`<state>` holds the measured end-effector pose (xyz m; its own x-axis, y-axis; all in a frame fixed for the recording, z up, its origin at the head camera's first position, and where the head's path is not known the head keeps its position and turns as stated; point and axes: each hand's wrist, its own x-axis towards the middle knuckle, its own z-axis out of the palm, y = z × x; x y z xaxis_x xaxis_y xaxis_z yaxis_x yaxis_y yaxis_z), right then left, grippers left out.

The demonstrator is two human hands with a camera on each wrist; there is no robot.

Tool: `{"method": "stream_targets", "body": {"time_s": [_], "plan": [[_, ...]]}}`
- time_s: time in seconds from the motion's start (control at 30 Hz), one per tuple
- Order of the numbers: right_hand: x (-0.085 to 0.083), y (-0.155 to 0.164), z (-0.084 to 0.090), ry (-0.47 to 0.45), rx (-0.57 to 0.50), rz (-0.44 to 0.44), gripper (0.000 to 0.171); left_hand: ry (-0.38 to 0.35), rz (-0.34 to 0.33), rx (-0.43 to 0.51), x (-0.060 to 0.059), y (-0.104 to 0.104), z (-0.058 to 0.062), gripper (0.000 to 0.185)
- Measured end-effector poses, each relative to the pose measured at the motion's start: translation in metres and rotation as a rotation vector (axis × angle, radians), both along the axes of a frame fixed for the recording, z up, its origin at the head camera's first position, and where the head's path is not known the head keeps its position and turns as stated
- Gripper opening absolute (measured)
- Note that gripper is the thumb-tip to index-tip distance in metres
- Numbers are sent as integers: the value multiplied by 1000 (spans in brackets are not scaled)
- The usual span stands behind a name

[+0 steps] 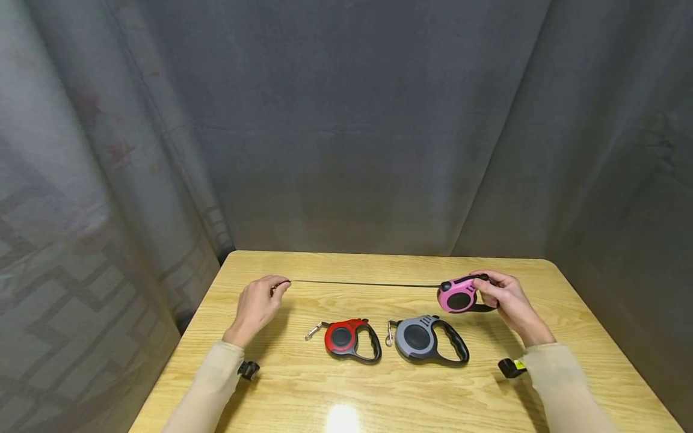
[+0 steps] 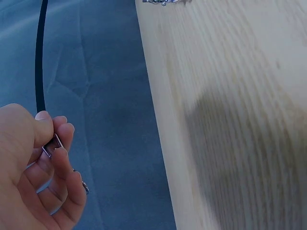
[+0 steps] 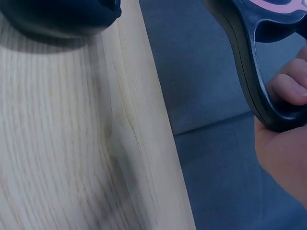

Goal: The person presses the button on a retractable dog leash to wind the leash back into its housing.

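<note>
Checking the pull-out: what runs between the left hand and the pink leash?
In the head view, a taut black cord runs from the left hand to the pink leash.

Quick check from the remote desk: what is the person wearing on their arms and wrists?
Both arms wear long, close-fitting beige sleeves, the left sleeve and the right sleeve, reaching to the wrists. Each wrist carries a small black device: the left one plain black, the right one with a yellow marking. The left hand and right hand are bare, without gloves.
</note>
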<state>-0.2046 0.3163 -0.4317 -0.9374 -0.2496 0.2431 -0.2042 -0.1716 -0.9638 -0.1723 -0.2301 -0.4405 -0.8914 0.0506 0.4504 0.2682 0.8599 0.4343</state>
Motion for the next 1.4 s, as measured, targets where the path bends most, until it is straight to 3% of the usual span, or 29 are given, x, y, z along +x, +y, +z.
{"method": "stream_targets", "body": {"time_s": [0.57, 1.4], "plan": [[-3, -10, -2, -11, 8, 6, 39, -14, -20, 41, 0, 13, -3, 17], [-5, -37, -10, -49, 4, 26, 42, -36, -100, 58, -4, 49, -6, 16]]}}
